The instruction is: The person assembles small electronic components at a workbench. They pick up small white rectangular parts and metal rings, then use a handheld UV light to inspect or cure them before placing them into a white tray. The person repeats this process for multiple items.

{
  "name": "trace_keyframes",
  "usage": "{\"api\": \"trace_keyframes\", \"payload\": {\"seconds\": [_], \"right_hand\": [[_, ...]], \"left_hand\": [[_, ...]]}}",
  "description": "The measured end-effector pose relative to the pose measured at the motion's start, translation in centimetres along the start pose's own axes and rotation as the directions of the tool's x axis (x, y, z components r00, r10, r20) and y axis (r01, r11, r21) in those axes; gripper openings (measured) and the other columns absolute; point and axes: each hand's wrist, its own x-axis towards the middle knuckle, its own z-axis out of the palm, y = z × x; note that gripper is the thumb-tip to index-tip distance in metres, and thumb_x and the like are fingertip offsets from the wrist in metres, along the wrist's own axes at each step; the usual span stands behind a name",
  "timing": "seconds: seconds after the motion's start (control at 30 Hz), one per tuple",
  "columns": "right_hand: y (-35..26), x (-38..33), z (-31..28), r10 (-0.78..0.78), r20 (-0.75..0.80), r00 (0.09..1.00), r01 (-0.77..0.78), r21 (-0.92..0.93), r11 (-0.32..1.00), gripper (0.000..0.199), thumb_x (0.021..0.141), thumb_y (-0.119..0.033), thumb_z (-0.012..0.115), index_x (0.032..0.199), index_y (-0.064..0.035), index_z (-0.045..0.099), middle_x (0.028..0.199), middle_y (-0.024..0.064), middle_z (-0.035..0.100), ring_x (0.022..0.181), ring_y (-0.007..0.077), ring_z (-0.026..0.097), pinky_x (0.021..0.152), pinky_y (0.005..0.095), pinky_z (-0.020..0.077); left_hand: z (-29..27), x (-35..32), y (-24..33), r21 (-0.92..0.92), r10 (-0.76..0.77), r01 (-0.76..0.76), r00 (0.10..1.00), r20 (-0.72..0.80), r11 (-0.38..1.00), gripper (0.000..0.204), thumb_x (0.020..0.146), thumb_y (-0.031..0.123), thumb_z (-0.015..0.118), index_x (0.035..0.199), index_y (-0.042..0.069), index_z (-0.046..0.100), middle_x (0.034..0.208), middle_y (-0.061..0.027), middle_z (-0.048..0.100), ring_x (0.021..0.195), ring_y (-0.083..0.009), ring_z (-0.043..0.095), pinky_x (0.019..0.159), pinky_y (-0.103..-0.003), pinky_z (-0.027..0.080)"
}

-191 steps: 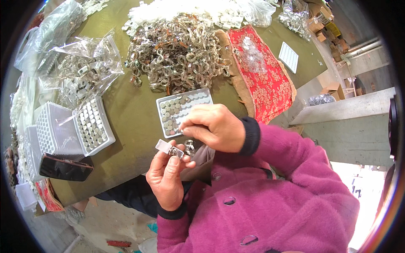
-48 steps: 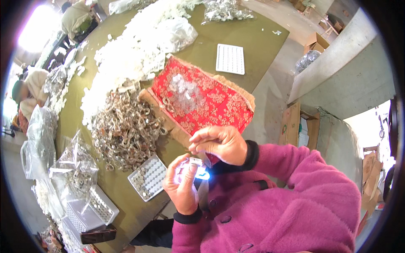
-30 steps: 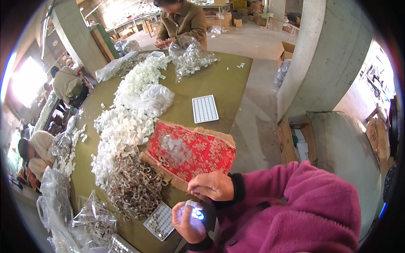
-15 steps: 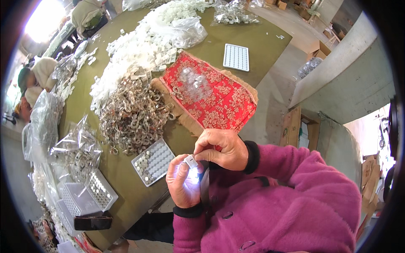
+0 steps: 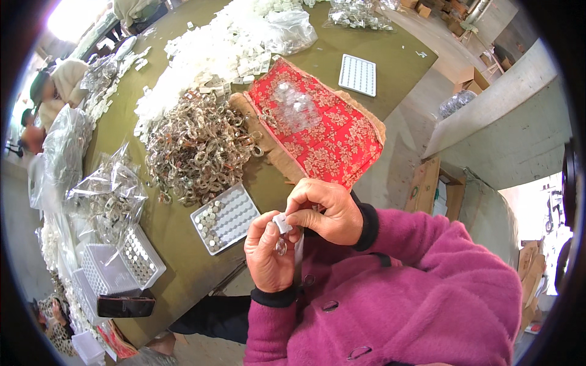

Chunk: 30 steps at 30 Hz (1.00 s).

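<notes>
My left hand (image 5: 267, 256) is raised in front of my chest with a small clear ring-like piece (image 5: 280, 246) in its palm. My right hand (image 5: 323, 210) pinches a small white piece (image 5: 282, 223) right above it, thumb and fingers meeting the left fingertips. Both hands hover just past the near edge of the olive table (image 5: 177, 268). Close by on the left lies a white grid tray (image 5: 224, 217), partly filled with small round pieces. Behind it spreads a heap of shiny metal rings (image 5: 195, 146).
A red patterned cloth (image 5: 317, 131) holds clear plastic bits. White pieces are heaped at the back (image 5: 213, 55), an empty grid tray (image 5: 358, 74) lies far right. Stacked trays (image 5: 122, 268) and clear bags (image 5: 107, 192) sit left. Other people (image 5: 58, 85) work at the far left.
The view swung up toward the room and back down to the table. My hands stayed together near my chest, and the left palm has turned to show the small clear piece.
</notes>
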Motion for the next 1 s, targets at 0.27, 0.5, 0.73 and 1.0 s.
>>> {"api": "trace_keyframes", "payload": {"seconds": [0.27, 0.5, 0.73, 1.0], "right_hand": [[0.1, 0.3, 0.4, 0.105, 0.04, 0.994, -0.109, 0.134, 0.985, 0.011, 0.087, -0.001, 0.076, 0.093, -0.0032, 0.067, 0.086, 0.0073, 0.064, 0.08, 0.0203, 0.065, 0.073, 0.0318, 0.0517], [0.0, 0.8, -0.7, -0.146, 0.132, 0.98, 0.166, -0.16, 0.973, 0.01, 0.087, 0.0, 0.076, 0.091, -0.0033, 0.068, 0.087, 0.0082, 0.065, 0.081, 0.0224, 0.066, 0.073, 0.0329, 0.0516], [0.2, 0.7, -0.5, 0.0, 0.185, 0.983, -0.01, 0.052, 0.999, 0.007, 0.093, 0.005, 0.071, 0.095, -0.0007, 0.067, 0.091, 0.0053, 0.066, 0.082, 0.014, 0.065, 0.072, 0.0283, 0.0532], [-0.9, 0.8, -0.8, 0.056, 0.248, 0.967, -0.026, -0.123, 0.992, 0.007, 0.093, 0.004, 0.068, 0.095, -0.0015, 0.065, 0.089, 0.0055, 0.065, 0.079, 0.0127, 0.066, 0.072, 0.0276, 0.0537]], "left_hand": [[0.4, -0.4, 0.4, 0.063, 0.057, -0.056, 0.998, -0.027, 0.996, 0.021, 0.1, 0.009, 0.066, 0.118, 0.0, 0.066, 0.098, -0.0125, 0.07, 0.082, -0.0217, 0.066, 0.073, -0.035, 0.054], [0.2, -0.4, 0.7, 0.17, 0.058, -0.052, 0.998, -0.027, 0.984, 0.018, 0.098, 0.008, 0.067, 0.115, 0.0, 0.068, 0.095, -0.0118, 0.07, 0.081, -0.0201, 0.065, 0.068, -0.033, 0.052], [0.2, -0.5, 0.5, 0.084, 0.026, -0.022, 0.999, -0.042, 0.996, 0.019, 0.1, 0.012, 0.065, 0.115, 0.0, 0.067, 0.096, -0.0101, 0.07, 0.081, -0.0197, 0.065, 0.067, -0.032, 0.053], [0.0, -0.9, 0.3, 0.058, 0.005, -0.001, 0.997, -0.078, 0.998, 0.019, 0.097, 0.005, 0.065, 0.114, -0.003, 0.068, 0.094, -0.0126, 0.07, 0.078, -0.0215, 0.066, 0.07, -0.033, 0.055]]}}
